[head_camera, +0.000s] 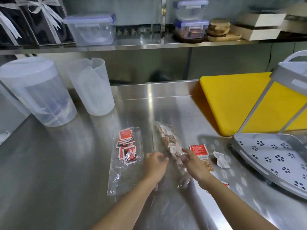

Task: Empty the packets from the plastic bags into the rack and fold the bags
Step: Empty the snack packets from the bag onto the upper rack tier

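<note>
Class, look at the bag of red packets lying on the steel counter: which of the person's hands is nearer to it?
Left. The left hand lies just right of the bag of red packets, almost at its edge. The right hand is farther right, on the bag of brown packets.

the left hand (155, 165) and the right hand (194, 163) rest on the counter (66, 171), close together. between them, running away from the hands, lies a bag of packets (167, 140); the right hand touches it. left of the left hand lies a second bag (126, 156) with packets in its far end. just right of the right hand lie loose packets (199, 149). farther right stands the rack (272, 158), with a cutting board (232, 100) behind it. far left of the hands, at the back, stand two jugs (38, 92).
</note>
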A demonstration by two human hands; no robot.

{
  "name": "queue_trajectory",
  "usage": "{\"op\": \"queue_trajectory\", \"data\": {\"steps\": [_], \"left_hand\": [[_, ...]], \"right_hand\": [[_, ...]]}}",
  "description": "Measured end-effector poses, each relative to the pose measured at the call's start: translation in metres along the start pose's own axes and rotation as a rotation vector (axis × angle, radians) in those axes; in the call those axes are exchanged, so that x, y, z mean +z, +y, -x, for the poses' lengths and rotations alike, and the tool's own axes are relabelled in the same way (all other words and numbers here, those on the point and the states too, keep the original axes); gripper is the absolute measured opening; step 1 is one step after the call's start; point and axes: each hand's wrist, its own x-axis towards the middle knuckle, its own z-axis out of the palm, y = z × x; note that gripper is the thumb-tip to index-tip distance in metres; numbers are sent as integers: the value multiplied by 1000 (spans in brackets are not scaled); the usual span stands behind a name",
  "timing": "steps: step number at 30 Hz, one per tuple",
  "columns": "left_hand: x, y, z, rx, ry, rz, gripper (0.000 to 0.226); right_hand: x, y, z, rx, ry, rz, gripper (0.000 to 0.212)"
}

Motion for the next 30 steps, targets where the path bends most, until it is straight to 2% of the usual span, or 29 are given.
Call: {"op": "queue_trajectory", "data": {"steps": [2,5,8,10,13,15,18,21,23,25,28,30], "left_hand": [[-1,-7,-5,-97,40,-58,39],[-2,-8,-8,-124,71,-180,62],[-1,-6,-15,-137,70,-216,79],[1,-5,-23,-241,38,-100,73],[-1,-9,-28,-334,-30,205,16],[-6,-14,-29,-350,-67,309,13],[-18,-13,-29,-319,-77,375,9],[-28,-8,-26,-287,-101,385,5],[-31,-8,-24,-250,-131,330,6],[-30,-10,-22,-224,-155,234,8],[-28,-15,-16,-250,-209,172,9],[-28,-20,-14,-282,-262,122,16]], "right_hand": [[-6,9,-6,68,37,-152,35],[-16,18,-10,178,96,-492,24],[-21,26,-6,260,114,-524,16],[-21,29,-3,278,113,-454,17],[-27,27,-1,267,181,-285,9],[-32,27,-2,177,277,-39,7],[-35,28,-3,-55,469,621,34],[-29,19,-8,-221,582,776,45],[-19,13,-13,-262,557,842,50],[-7,10,-20,-255,454,911,65],[9,13,-28,-114,300,915,92],[17,20,-31,-52,254,936,96]]}}
